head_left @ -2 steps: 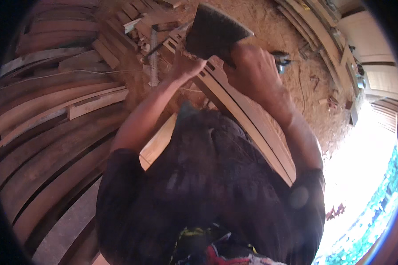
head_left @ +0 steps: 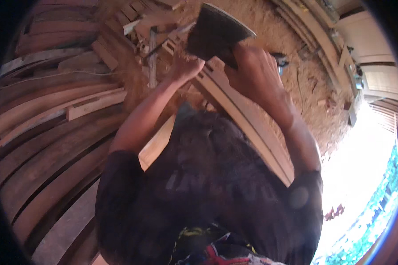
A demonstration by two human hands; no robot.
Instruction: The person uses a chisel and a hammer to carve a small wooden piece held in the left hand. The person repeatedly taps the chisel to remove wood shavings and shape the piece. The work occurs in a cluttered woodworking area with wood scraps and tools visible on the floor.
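My right hand (head_left: 255, 68) is wrapped round the handle of a hatchet (head_left: 217, 32). Its broad dark head has a bright edge along the upper right. Beneath the head, my left hand (head_left: 188, 68) is closed above a long wooden beam (head_left: 252, 128). What the left fingers grip is hidden by the hatchet head. The beam slants from the upper middle down to the right, past my body. Narrow slots are cut in it beside the left hand and farther up.
Long boards (head_left: 53, 106) are stacked along the left side. Wood offcuts (head_left: 152, 22) lie on the sawdust-covered ground (head_left: 311, 84) at the far end. A dark power tool (head_left: 279, 59) rests beyond my right hand. More planks (head_left: 311, 22) lie at the upper right.
The hatchet and my right hand have shifted very slightly to the right. My left hand stays almost in place on the beam.
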